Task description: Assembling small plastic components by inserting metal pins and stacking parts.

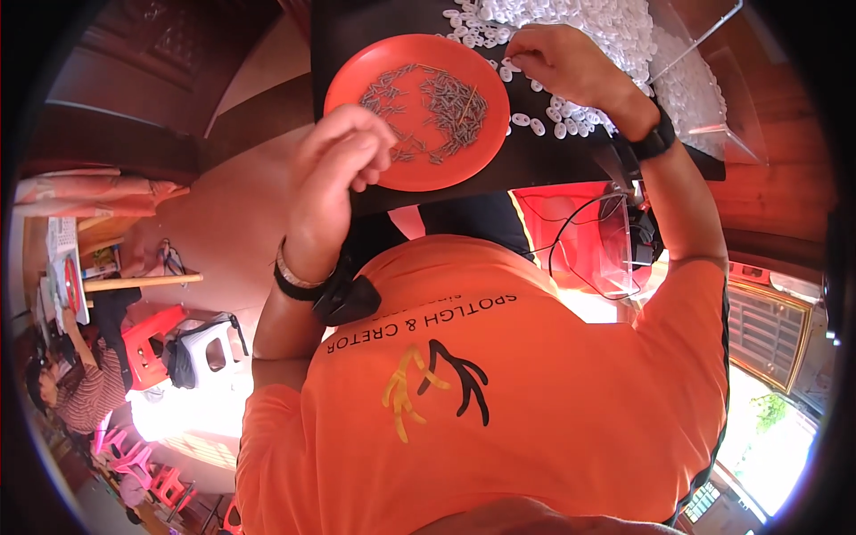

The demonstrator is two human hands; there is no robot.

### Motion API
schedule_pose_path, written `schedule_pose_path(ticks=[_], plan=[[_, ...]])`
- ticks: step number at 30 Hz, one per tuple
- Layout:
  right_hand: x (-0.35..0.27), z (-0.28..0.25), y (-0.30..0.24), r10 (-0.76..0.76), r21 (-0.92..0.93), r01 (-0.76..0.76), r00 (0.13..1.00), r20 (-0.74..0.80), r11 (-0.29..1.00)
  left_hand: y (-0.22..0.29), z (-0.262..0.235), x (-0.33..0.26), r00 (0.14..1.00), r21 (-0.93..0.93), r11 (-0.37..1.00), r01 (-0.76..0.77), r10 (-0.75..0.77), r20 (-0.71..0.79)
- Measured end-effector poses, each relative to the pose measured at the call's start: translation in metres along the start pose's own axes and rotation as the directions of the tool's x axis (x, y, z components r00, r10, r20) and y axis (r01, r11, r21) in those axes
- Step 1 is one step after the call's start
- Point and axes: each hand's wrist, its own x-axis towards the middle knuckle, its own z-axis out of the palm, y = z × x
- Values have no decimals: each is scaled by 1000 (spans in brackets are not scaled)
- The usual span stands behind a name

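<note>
My left hand (343,160) hovers over the near left rim of an orange-red round plate (428,52), its fingers curled in toward the thumb. Whatever lies between those fingertips is hidden. Many small grey metal screws (455,111) lie on the plate in loose heaps, with a few thin yellowish sticks among them. To the right of the plate, my right hand (571,67) reaches over the table, thumb and fingertips pinched at a small white oval plastic piece (509,65). Similar white pieces (520,119) with holes are scattered around and below that hand.
A large heap of white pieces (615,36) fills the far right of the dark table (357,22), beside a clear plastic sheet or bin (713,98). Black cables (562,232) hang under the right side. At far left are another person (85,383) and plastic stools (152,343).
</note>
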Motion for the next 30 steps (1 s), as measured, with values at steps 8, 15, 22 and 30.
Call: schedule_pose_path(ticks=[8,15,22,30], plan=[[-13,8,-61,-202,432,246,969,-146,868,-18,26,20,976,-40,992,118,-108,191],[-6,19,-85,-494,2,526,801,-337,851,-20,24,25,950,-301,920,251,-174,260],[5,23,-87,-437,343,513,856,-277,787,-26,9,24,951,-470,846,251,-125,284],[9,11,-111,-86,893,57,996,-21,447,-26,9,26,974,-550,827,114,17,227]])
